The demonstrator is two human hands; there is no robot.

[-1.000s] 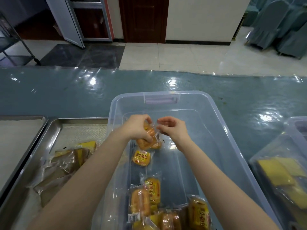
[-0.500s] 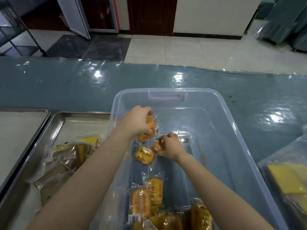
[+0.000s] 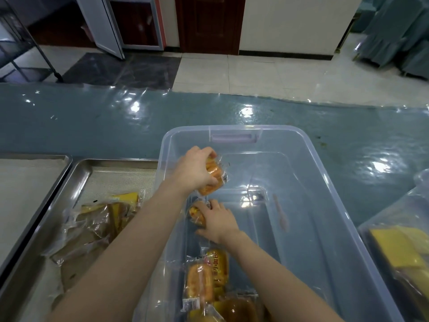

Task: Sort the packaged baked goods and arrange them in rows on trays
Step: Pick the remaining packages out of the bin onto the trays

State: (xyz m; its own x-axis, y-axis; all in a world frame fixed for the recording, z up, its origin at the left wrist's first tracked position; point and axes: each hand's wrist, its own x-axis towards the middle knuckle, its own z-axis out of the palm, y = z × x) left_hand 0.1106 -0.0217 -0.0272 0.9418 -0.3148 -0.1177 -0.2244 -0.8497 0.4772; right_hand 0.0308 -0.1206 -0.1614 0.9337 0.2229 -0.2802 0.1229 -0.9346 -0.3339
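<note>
Closest to us, several wrapped buns (image 3: 209, 280) lie heaped at the near end of the clear bin (image 3: 325, 182). Further in, our right hand (image 3: 218, 223) reaches down to the bin floor, its fingers curled over a small bun pack (image 3: 196, 211) there. Just beyond and higher, our left hand (image 3: 195, 171) grips a bundle of bun packs (image 3: 213, 175), fingers wrapped round it. Left of the bin, a steel tray (image 3: 79, 177) holds wrapped yellow and brown cakes (image 3: 104, 217) on the blue tabletop (image 3: 92, 126); a second tray (image 3: 27, 182) sits beside it.
</note>
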